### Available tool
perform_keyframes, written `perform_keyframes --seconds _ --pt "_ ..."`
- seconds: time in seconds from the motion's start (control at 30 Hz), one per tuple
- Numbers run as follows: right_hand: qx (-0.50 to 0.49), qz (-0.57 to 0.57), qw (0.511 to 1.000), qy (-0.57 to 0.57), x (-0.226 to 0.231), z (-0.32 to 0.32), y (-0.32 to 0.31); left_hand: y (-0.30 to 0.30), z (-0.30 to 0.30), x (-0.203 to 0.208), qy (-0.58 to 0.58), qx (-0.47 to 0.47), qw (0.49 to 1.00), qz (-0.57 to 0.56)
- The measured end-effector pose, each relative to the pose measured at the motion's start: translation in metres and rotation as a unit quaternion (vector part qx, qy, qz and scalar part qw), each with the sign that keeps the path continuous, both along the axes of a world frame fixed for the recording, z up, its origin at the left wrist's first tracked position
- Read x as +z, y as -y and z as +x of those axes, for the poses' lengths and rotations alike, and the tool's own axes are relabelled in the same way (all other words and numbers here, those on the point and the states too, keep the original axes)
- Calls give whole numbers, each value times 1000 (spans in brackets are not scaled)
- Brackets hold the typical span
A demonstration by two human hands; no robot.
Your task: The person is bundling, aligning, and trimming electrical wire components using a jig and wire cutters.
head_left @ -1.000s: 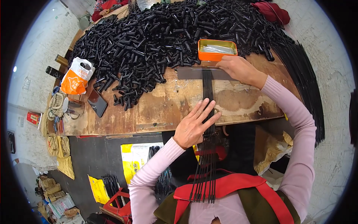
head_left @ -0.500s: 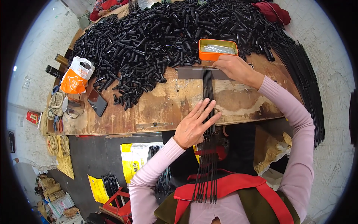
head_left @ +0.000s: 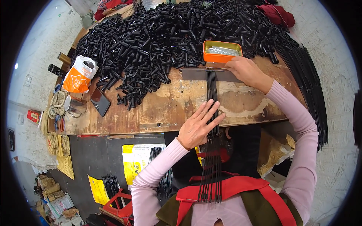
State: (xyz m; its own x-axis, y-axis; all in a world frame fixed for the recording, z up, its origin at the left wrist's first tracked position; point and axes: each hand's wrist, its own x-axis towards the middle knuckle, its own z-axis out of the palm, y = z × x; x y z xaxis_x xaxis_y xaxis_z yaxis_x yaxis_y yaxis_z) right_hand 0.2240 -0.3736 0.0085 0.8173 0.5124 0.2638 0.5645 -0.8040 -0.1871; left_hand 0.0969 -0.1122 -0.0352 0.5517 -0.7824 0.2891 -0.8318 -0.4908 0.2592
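Note:
A flat row of thin black rods (head_left: 213, 130) runs from my lap over the table's edge, their far ends lying on a dark flat strip (head_left: 192, 74). My left hand (head_left: 198, 128) rests flat on the rods near the edge, fingers stretched out and somewhat apart. Over the strip, just right of the rod ends, my right hand (head_left: 249, 72) is closed in a pinch. A thin pale wire (head_left: 217, 70) extends leftward from its fingertips across the rod ends. Behind that hand, an orange tin (head_left: 221, 58) holds several thin silvery pieces.
A large heap of short black tubes (head_left: 151, 41) covers the back of the table (head_left: 162, 109). Left stand an orange-and-white bag (head_left: 78, 81) and a phone (head_left: 100, 101). Long black rods (head_left: 309, 90) hang over the right edge. Small clear scraps (head_left: 183, 86) lie left of the rods.
My right hand has shifted slightly to the right, away from the rod ends, with more of the wire showing. My left hand stays flat on the rods.

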Motion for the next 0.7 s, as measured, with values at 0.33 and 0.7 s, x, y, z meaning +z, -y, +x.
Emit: perform_keyframes --seconds 0.33,0.7 --pt "42 60 997 13 5 2 -12 6 2 1 53 -5 998 30" --pt "248 310 811 -430 -11 -167 -58 16 106 -8 -94 -87 984 -120"
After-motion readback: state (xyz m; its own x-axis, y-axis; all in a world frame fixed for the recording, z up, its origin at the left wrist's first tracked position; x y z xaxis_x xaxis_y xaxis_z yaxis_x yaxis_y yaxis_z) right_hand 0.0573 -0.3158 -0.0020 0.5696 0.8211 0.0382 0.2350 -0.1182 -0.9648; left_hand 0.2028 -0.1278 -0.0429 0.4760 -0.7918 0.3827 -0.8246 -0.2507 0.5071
